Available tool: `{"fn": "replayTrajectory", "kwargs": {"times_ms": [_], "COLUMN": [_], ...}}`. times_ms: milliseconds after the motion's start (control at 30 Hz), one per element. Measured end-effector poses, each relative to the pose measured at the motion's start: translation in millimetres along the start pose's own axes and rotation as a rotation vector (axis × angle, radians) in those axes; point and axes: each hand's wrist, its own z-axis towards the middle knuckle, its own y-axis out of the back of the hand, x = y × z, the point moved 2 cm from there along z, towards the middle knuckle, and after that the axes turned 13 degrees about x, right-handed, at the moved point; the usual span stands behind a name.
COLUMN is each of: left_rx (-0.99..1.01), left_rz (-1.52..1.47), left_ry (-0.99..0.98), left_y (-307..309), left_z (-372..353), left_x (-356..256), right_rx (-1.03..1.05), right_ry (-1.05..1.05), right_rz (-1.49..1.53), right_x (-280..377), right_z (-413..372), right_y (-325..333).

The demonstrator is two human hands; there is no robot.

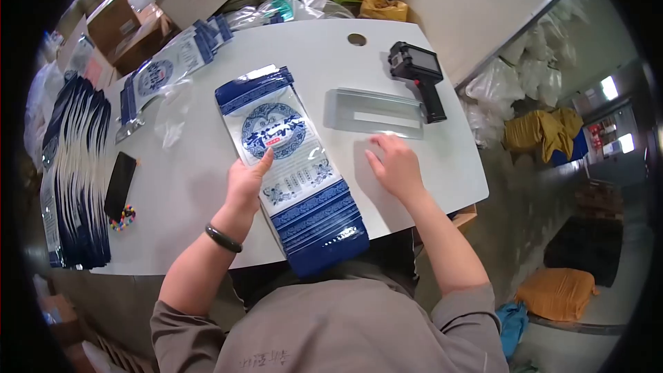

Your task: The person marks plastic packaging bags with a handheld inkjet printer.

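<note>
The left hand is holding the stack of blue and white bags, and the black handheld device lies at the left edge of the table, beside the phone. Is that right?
Not quite: the black handheld device lies on the right, beside the clear tray, as the head view shows.

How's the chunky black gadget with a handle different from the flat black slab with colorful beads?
The chunky black gadget has a handle and a red bit; the flat black slab is thin, with colorful beads at its end. The gadget lies near the right edge; the slab lies on the left side. Both rest on the white table.
</note>
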Motion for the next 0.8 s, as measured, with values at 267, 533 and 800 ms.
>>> {"fn": "replayTrajectory", "kwargs": {"times_ms": [267, 533, 800], "left_rx": [-0.012, 0.093, 0.017], "left_rz": [-0.027, 0.048, -0.074], "left_ry": [0.027, -0.062, -0.17], "left_y": [-9.4, -10.8, -55.1], "left_z": [-5.9, -22.3, -1.8], "left_x": [-6.2, -6.3, 33.8], "right_rx": [0.1, -0.183, -0.282], "right_ry": [0.133, 0.322, 0.829], "right_rz": [-0.346, -0.564, -0.402], "right_x": [15.5, 75.0, 214.6], "right_z": [96.9, 124.1, 108.1], "right_y": [-22.3, 15.6, 47.7]}}
